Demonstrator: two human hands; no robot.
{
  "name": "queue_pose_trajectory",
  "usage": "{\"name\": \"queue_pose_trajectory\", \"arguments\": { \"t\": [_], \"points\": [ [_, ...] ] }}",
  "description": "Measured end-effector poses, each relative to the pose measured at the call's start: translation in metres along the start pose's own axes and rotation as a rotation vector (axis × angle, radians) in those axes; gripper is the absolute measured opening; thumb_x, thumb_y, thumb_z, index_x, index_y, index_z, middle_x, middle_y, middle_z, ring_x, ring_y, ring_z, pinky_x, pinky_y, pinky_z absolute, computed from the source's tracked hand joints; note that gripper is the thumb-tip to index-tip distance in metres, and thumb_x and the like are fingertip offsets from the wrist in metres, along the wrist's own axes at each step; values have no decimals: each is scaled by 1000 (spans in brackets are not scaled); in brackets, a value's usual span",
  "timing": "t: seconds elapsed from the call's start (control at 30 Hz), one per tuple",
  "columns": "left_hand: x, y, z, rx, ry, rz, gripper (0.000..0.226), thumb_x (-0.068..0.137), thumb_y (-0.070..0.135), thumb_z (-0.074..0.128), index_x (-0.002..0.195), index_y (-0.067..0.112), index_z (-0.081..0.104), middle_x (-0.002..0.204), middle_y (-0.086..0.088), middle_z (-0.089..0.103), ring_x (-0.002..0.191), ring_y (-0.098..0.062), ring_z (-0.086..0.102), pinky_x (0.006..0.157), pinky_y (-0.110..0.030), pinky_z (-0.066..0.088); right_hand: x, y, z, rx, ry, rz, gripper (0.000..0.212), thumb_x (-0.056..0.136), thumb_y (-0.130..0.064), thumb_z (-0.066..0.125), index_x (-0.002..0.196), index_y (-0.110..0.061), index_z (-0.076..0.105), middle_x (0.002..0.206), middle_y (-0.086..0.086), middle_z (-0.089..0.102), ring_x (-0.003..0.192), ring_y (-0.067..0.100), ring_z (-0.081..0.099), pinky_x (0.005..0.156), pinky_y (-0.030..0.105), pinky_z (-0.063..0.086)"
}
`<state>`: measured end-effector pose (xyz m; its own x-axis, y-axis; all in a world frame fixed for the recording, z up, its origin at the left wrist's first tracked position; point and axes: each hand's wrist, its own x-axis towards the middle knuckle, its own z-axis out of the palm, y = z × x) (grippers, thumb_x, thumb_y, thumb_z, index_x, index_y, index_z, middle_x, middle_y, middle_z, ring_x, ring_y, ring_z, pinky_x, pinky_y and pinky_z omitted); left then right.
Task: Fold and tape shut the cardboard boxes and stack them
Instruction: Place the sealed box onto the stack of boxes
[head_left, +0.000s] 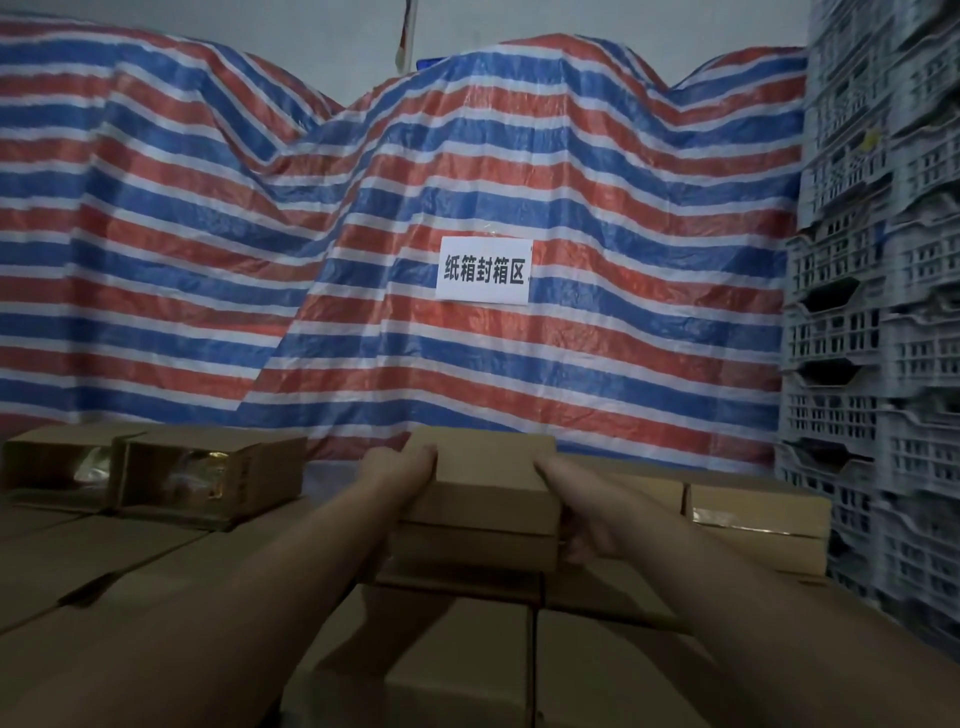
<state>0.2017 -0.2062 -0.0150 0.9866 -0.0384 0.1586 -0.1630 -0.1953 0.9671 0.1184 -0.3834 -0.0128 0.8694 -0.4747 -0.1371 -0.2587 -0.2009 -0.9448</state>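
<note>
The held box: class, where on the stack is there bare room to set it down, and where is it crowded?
Both hands, left and right, press the held box. Free: the flat box tops between the left forearm and the taped boxes. Crowded: the right, where a box sits against the grey crates.

A single head-worn, wide-angle view looks forward and slightly down from the person's own standpoint. Both bare forearms run up from the bottom edge, close to the lens, to the left hand (402, 462) and right hand (587, 525) on the sides of a closed brown cardboard box (485, 488) near centre. Beyond, facing the camera, hangs a red, blue and white striped tarpaulin (363, 249). Straight lines bow toward the frame edges, as at the grey plastic crate stack (878, 291) on the right.
</note>
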Motion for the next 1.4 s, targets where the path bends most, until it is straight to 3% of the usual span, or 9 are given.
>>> {"name": "queue_pose_trajectory", "arguments": {
  "t": [0.2,0.47,0.6,0.77,0.97,1.07,1.13,1.3,1.4],
  "points": [
    [29,-14,15,84,-21,-55,46,98,34,51,127,-2,58,127,-22,60,119,-37,57,96,-40,46,24,2,4,-132,23,74,48,96,-45,50,125,-7,58,113,15,61,88,29,56,64,31,46],
    [40,-18,23,122,3,-147,38,102,33,42,121,4,60,116,-18,64,110,-33,60,95,-38,47,41,6,-3,-84,17,146,65,96,-53,56,132,2,53,126,23,59,117,37,58,91,42,51],
    [45,-20,24,137,22,-97,28,100,28,46,84,9,59,103,-12,58,108,-34,60,88,-37,46,39,3,-8,-140,39,145,76,94,-66,50,125,3,57,116,23,64,106,36,64,97,43,53],
    [36,-16,17,175,-22,-166,53,102,50,38,128,6,52,120,-16,59,104,-26,56,92,-36,43,33,9,-7,-124,0,91,91,87,-80,43,134,-3,48,104,19,58,94,33,61,79,41,55],
    [17,-15,7,56,-113,-182,59,102,53,32,134,6,48,124,-19,58,113,-31,56,101,-40,42,24,17,-10,-108,-20,43,82,81,-76,56,128,-8,51,109,16,59,96,31,61,72,37,54],
    [6,-11,-3,76,-29,-81,51,103,45,38,132,6,52,114,-13,61,101,-25,59,83,-31,44,20,12,-6,-117,33,-52,63,94,-64,48,124,-10,56,123,17,62,108,32,61,93,43,52],
    [2,-5,-16,162,50,11,41,102,43,43,123,11,57,113,-9,62,102,-23,61,88,-31,48,13,1,-1,-229,103,-188,48,103,-50,40,120,-10,61,123,13,65,109,29,62,100,41,50],
    [-6,14,-64,209,115,219,15,98,31,54,96,17,59,95,-6,65,85,-19,66,85,-40,57,-23,-30,22,-453,274,-581,33,102,-38,43,90,-11,59,80,5,58,73,18,57,64,30,45],
    [-13,13,-93,226,136,334,17,98,28,55,91,16,63,88,-6,66,81,-19,67,79,-41,59,-39,-42,50,-502,288,-714,26,101,-34,49,84,-17,58,79,7,62,73,20,62,65,34,56]
  ]
}}
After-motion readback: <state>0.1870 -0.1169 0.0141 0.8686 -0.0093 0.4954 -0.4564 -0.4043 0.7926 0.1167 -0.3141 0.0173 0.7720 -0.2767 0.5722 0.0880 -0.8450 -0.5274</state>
